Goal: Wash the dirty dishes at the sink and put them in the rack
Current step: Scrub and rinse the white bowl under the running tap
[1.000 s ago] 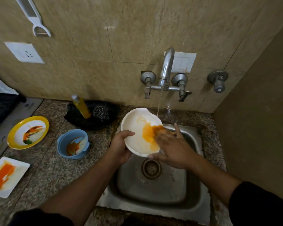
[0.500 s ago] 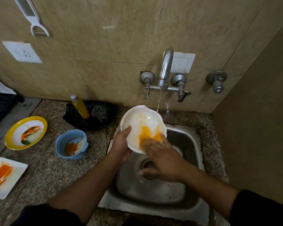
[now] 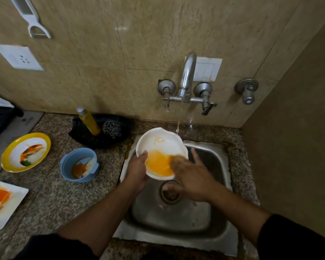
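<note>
A white bowl (image 3: 163,145) with a scalloped rim and an orange smear inside is held tilted over the steel sink (image 3: 204,231). My left hand (image 3: 136,172) grips its near left rim, thumb inside. The fingers of my right hand (image 3: 192,177) rub the orange patch at the bowl's right side. A thin stream of water falls from the tap (image 3: 187,77) onto the bowl's far rim. On the counter to the left wait a dirty blue bowl (image 3: 69,162), a yellow-rimmed plate (image 3: 8,156) and a white square plate (image 3: 17,199). No rack is in view.
A black dish (image 3: 83,136) behind the blue bowl holds a yellow soap bottle (image 3: 88,121) and a steel scrubber (image 3: 112,129). A separate valve (image 3: 247,92) sticks out of the wall at right. A peeler (image 3: 33,21) hangs on the tiles at upper left.
The bowl has tipped more toward me and dropped slightly. My right hand slid down across the smear, which has spread into a wider orange patch low in the bowl.
</note>
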